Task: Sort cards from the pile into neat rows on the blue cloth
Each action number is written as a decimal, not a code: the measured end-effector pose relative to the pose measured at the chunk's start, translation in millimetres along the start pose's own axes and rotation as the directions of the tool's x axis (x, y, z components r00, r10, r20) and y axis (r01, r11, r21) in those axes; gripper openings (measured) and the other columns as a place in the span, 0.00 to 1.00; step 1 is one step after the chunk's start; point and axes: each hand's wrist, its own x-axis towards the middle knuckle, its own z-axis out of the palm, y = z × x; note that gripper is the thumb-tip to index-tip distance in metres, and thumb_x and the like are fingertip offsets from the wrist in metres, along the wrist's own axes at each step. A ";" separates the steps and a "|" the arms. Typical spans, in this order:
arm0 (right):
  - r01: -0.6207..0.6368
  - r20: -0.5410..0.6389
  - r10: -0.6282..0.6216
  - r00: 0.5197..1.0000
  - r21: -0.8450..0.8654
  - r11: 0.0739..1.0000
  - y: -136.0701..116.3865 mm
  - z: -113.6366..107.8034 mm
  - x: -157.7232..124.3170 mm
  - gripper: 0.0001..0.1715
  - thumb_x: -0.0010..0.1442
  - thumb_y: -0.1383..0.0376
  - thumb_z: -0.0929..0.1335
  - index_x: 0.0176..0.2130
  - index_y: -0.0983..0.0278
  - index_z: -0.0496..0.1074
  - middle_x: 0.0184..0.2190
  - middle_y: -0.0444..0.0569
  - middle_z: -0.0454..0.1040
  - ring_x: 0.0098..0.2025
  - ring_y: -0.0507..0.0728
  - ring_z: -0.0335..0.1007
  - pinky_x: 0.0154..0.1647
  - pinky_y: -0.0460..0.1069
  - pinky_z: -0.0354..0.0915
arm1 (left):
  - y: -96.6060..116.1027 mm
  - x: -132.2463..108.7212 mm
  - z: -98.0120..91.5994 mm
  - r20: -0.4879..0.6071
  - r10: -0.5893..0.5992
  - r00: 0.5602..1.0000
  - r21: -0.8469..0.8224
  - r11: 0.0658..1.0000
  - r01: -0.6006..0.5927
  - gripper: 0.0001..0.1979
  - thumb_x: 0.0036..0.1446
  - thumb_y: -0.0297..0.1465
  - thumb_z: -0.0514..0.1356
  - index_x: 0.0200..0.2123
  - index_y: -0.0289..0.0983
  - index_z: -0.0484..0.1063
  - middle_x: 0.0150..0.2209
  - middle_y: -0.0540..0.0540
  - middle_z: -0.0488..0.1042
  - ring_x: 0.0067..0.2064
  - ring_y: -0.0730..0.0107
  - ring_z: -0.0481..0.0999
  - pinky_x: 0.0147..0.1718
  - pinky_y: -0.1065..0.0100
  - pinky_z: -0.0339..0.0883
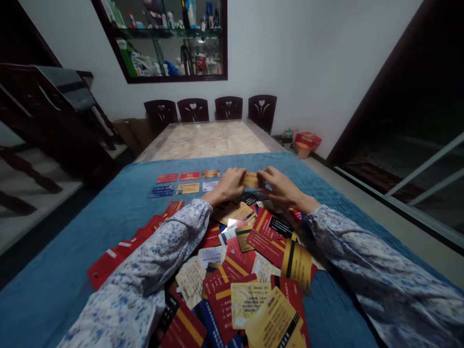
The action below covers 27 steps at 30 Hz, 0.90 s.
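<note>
Between my two hands is a gold card (251, 180), gripped at its short edges just above the far end of the card pile. My left hand (229, 184) pinches its left edge, and my right hand (279, 187) has its right edge. Below my forearms spreads a loose pile of red, gold, blue and white cards (266, 246), many overlapping. Left of my left hand, cards lie in two short rows, among them a bronze card (210, 174), a red card (190, 175), a blue card (162, 191) and a pale card (209, 186).
A line of overlapping red cards (123, 249) runs beside my left sleeve. Blue cloth (90, 212) covers the near part of the long table (217, 137). Several dark chairs (228, 108) stand at its far end. A red bag (308, 140) sits on the floor at right.
</note>
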 end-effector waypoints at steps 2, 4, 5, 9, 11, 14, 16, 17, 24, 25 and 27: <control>0.003 0.005 -0.003 1.000 -0.023 1.000 -4.3 2.4 9.8 0.19 0.57 0.68 0.71 0.49 0.64 0.71 0.44 0.55 0.69 0.43 0.61 0.66 0.45 0.53 0.65 | -6.4 -3.7 -4.9 0.009 -0.009 1.000 0.039 0.999 0.009 0.19 0.56 0.26 0.59 0.52 0.34 0.71 0.46 0.39 0.76 0.48 0.55 0.73 0.52 0.57 0.69; 0.022 0.037 -0.021 0.999 -0.025 0.999 -9.0 2.8 20.3 0.17 0.57 0.68 0.71 0.47 0.64 0.71 0.43 0.55 0.69 0.42 0.61 0.66 0.44 0.52 0.64 | -13.3 -7.7 -10.8 0.025 -0.008 1.000 0.081 0.997 0.006 0.17 0.57 0.28 0.60 0.51 0.35 0.71 0.46 0.39 0.75 0.49 0.54 0.72 0.53 0.56 0.68; 0.035 0.062 -0.034 0.998 -0.018 0.999 -11.4 2.3 25.7 0.16 0.57 0.68 0.71 0.46 0.64 0.71 0.43 0.55 0.69 0.42 0.60 0.66 0.44 0.52 0.64 | -16.9 -9.6 -13.9 0.034 -0.009 0.999 0.099 0.995 0.006 0.17 0.58 0.29 0.60 0.51 0.35 0.71 0.47 0.39 0.75 0.50 0.53 0.72 0.53 0.55 0.68; 0.053 0.140 -0.054 0.989 0.010 0.999 -21.0 -0.2 47.9 0.14 0.57 0.68 0.71 0.45 0.65 0.71 0.44 0.56 0.69 0.42 0.60 0.66 0.45 0.52 0.64 | -32.9 -16.0 -25.6 0.048 -0.027 0.998 0.159 0.987 0.019 0.18 0.59 0.32 0.61 0.53 0.36 0.70 0.52 0.36 0.71 0.55 0.50 0.69 0.54 0.53 0.67; 0.061 0.161 -0.064 0.985 0.021 0.998 -25.5 0.7 58.7 0.14 0.57 0.68 0.71 0.45 0.65 0.72 0.44 0.56 0.69 0.43 0.60 0.66 0.45 0.52 0.64 | -41.8 -17.6 -30.7 0.063 -0.026 0.998 0.176 0.984 0.014 0.19 0.59 0.32 0.61 0.53 0.36 0.70 0.55 0.36 0.69 0.55 0.50 0.68 0.53 0.53 0.67; 0.059 0.186 -0.063 0.981 0.026 0.998 -31.2 5.3 74.5 0.13 0.57 0.68 0.71 0.44 0.66 0.72 0.44 0.56 0.69 0.43 0.61 0.67 0.47 0.52 0.64 | -55.5 -18.3 -37.5 0.098 -0.027 0.995 0.189 0.982 0.008 0.18 0.59 0.32 0.61 0.52 0.35 0.71 0.54 0.36 0.70 0.54 0.50 0.68 0.52 0.54 0.67; 0.054 0.205 -0.056 0.977 0.015 0.998 -34.3 9.8 84.9 0.13 0.57 0.69 0.71 0.44 0.66 0.72 0.45 0.56 0.69 0.44 0.61 0.67 0.48 0.52 0.64 | -64.4 -18.1 -41.5 0.116 -0.036 0.993 0.207 0.978 0.011 0.17 0.59 0.31 0.61 0.52 0.35 0.71 0.54 0.36 0.70 0.54 0.50 0.68 0.51 0.54 0.66; 0.054 0.216 -0.055 0.975 0.010 0.998 -35.7 12.2 90.1 0.13 0.57 0.69 0.71 0.45 0.66 0.72 0.45 0.56 0.69 0.44 0.61 0.67 0.48 0.51 0.63 | -68.6 -18.0 -43.2 0.127 -0.040 0.991 0.218 0.976 0.012 0.17 0.59 0.31 0.61 0.52 0.35 0.71 0.54 0.36 0.70 0.55 0.50 0.67 0.51 0.54 0.66; 0.053 0.251 -0.052 0.967 0.002 0.999 -44.1 33.7 125.0 0.12 0.59 0.71 0.69 0.45 0.70 0.73 0.47 0.60 0.70 0.45 0.61 0.68 0.47 0.51 0.63 | -97.7 -16.7 -49.7 0.167 -0.126 0.978 0.261 0.962 0.079 0.16 0.59 0.30 0.60 0.51 0.36 0.71 0.55 0.35 0.70 0.57 0.49 0.66 0.52 0.55 0.65; 0.056 0.255 -0.053 0.966 -0.003 0.998 -44.7 36.9 129.3 0.12 0.59 0.71 0.70 0.45 0.70 0.74 0.48 0.60 0.70 0.45 0.61 0.68 0.47 0.51 0.64 | -101.6 -16.0 -50.0 0.173 -0.139 0.975 0.266 0.960 0.090 0.16 0.59 0.30 0.60 0.51 0.36 0.72 0.55 0.35 0.70 0.57 0.48 0.66 0.52 0.55 0.65; 0.061 0.272 -0.052 0.961 -0.025 0.998 -45.6 42.9 137.4 0.13 0.59 0.70 0.70 0.45 0.69 0.74 0.48 0.59 0.71 0.46 0.60 0.69 0.47 0.50 0.64 | -109.1 -14.1 -50.5 0.194 -0.165 0.967 0.278 0.954 0.107 0.16 0.59 0.31 0.60 0.51 0.36 0.72 0.55 0.35 0.70 0.58 0.47 0.66 0.51 0.55 0.65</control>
